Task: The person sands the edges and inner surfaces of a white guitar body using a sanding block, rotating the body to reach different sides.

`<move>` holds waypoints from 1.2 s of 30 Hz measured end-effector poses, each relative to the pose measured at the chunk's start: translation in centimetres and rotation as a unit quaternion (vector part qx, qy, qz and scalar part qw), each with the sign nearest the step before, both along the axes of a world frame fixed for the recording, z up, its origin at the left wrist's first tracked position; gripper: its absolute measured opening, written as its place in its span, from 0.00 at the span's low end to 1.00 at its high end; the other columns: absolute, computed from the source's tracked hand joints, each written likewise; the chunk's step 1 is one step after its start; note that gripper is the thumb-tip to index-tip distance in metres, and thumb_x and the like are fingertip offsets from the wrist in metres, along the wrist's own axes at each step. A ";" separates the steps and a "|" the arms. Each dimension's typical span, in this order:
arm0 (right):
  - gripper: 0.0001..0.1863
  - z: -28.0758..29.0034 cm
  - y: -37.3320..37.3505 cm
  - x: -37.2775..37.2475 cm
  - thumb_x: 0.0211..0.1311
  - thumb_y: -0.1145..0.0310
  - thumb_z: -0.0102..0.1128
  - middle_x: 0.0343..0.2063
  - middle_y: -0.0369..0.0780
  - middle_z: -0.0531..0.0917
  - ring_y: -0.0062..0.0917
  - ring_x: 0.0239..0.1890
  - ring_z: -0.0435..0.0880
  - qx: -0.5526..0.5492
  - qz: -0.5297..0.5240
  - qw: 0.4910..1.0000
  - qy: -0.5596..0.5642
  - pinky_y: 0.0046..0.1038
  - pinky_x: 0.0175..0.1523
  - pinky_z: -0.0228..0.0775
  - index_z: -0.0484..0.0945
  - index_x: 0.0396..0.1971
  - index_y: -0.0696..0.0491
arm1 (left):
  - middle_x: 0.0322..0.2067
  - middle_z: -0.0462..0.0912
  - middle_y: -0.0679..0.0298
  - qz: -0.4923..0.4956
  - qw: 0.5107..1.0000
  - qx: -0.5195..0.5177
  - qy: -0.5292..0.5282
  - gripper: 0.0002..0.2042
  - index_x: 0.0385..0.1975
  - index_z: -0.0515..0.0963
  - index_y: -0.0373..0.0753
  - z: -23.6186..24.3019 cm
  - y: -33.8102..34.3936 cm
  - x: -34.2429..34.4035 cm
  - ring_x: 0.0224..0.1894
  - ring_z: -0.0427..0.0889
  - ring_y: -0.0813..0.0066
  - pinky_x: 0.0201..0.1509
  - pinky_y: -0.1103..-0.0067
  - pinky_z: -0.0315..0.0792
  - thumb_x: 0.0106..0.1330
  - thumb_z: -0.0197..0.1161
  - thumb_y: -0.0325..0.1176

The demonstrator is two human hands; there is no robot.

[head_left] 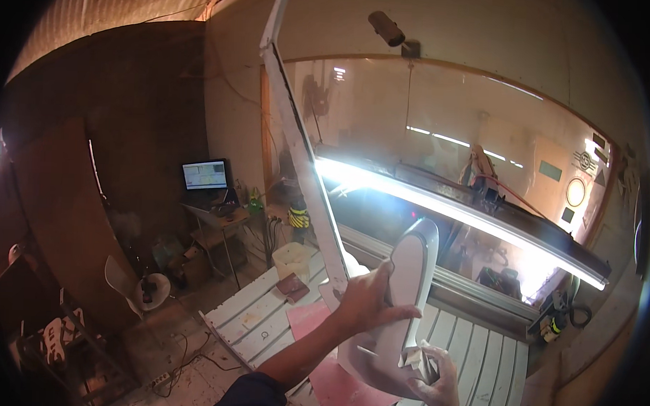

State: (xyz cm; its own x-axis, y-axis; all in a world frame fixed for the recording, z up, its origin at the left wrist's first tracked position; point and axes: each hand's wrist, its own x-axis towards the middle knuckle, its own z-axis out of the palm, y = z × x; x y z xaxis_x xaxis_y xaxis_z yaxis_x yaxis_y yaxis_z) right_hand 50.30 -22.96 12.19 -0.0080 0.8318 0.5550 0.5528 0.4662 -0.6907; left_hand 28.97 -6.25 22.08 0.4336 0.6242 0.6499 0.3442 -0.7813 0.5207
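Note:
A smooth white-grey moulded piece (411,270) with a long rounded upper end stands tilted above the slatted white table (470,358). My left hand (368,301) grips its upper part, thumb across the face and fingers around the far-left edge. Lower down, my right hand (440,384) is closed on a folded pale sheet (421,364), which looks like sandpaper. That sheet touches the inner curve of the piece's lower right edge. Whitish dust covers the right fingers. Beneath the piece lies a pink sheet (340,390).
A white bucket (292,259) stands by a reddish-brown sheet (292,286) at the table's far left. A slanting white post (301,159) rises close to my left hand. Behind the table runs a bright tube light (467,226). Cables (183,366) lie on the floor at left.

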 end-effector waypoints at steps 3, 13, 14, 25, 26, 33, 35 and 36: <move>0.41 -1.0 -0.8 0.0 0.39 0.72 0.79 0.45 0.47 0.84 0.35 0.48 0.86 -0.049 -0.013 0.998 0.040 0.36 0.57 0.76 0.72 0.58 0.58 | 0.38 0.84 0.42 -0.013 1.000 0.024 0.003 0.53 0.61 0.64 0.26 -0.1 -0.6 -0.1 0.39 0.87 0.42 0.44 0.59 0.81 0.50 0.74 0.68; 0.39 -1.9 -1.8 -0.5 0.43 0.71 0.81 0.48 0.51 0.81 0.39 0.49 0.86 -0.010 -0.058 0.998 0.034 0.39 0.52 0.80 0.70 0.57 0.59 | 0.42 0.84 0.40 -0.051 0.998 0.025 -0.015 0.49 0.63 0.66 0.28 -0.1 -1.5 1.6 0.44 0.87 0.41 0.48 0.60 0.81 0.52 0.77 0.62; 0.39 -1.9 -1.9 -0.5 0.43 0.71 0.80 0.48 0.52 0.81 0.39 0.49 0.86 -0.001 -0.052 0.998 0.035 0.39 0.52 0.80 0.70 0.58 0.59 | 0.43 0.83 0.38 -0.047 0.998 0.029 -0.026 0.49 0.63 0.65 0.29 -0.5 -1.6 1.6 0.46 0.87 0.41 0.49 0.60 0.81 0.52 0.78 0.61; 0.40 -2.5 -1.1 0.4 0.44 0.66 0.81 0.48 0.52 0.82 0.46 0.49 0.85 0.016 -0.080 0.997 0.006 0.39 0.54 0.77 0.70 0.59 0.56 | 0.48 0.84 0.53 0.058 0.945 0.246 -0.208 0.23 0.50 0.79 0.34 -1.3 0.2 -0.4 0.54 0.84 0.58 0.63 0.66 0.75 0.54 0.78 0.26; 0.40 -2.5 -1.4 0.6 0.44 0.67 0.81 0.48 0.52 0.81 0.45 0.49 0.85 0.018 -0.064 0.998 0.011 0.39 0.54 0.77 0.70 0.58 0.56 | 0.51 0.81 0.54 0.122 0.905 0.337 -0.229 0.24 0.51 0.76 0.35 -1.4 1.5 -1.1 0.56 0.80 0.57 0.63 0.64 0.74 0.55 0.76 0.25; 0.39 -3.1 -3.5 0.9 0.43 0.68 0.80 0.50 0.52 0.81 0.44 0.50 0.85 0.015 -0.057 0.998 0.034 0.39 0.56 0.77 0.71 0.59 0.55 | 0.69 0.58 0.35 0.014 0.909 -0.057 -0.413 0.45 0.73 0.45 0.32 2.0 2.4 -2.5 0.68 0.69 0.52 0.72 0.55 0.67 0.64 0.72 0.26; 0.40 -3.6 -4.1 0.9 0.42 0.67 0.80 0.51 0.52 0.81 0.45 0.52 0.85 0.051 -0.049 0.997 0.002 0.40 0.56 0.77 0.71 0.59 0.54 | 0.59 0.73 0.34 -0.068 0.899 -0.102 -0.420 0.44 0.74 0.45 0.33 2.5 2.3 -2.1 0.51 0.83 0.57 0.56 0.65 0.81 0.65 0.70 0.26; 0.40 -4.2 -4.4 0.8 0.42 0.66 0.81 0.52 0.52 0.81 0.45 0.53 0.84 0.042 -0.052 0.998 0.011 0.40 0.57 0.78 0.71 0.59 0.52 | 0.55 0.76 0.37 -0.057 0.902 -0.122 -0.410 0.41 0.73 0.49 0.33 2.6 1.8 -1.8 0.46 0.83 0.60 0.51 0.67 0.81 0.65 0.70 0.27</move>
State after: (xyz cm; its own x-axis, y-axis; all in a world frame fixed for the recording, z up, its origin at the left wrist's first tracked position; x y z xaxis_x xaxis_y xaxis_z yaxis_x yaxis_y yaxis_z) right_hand 51.13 -27.37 8.02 0.0885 0.7780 0.6220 0.5866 0.4640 -0.6638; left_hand 27.15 -4.42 24.72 -0.0614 0.7739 0.6303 -0.3103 -0.6150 0.7249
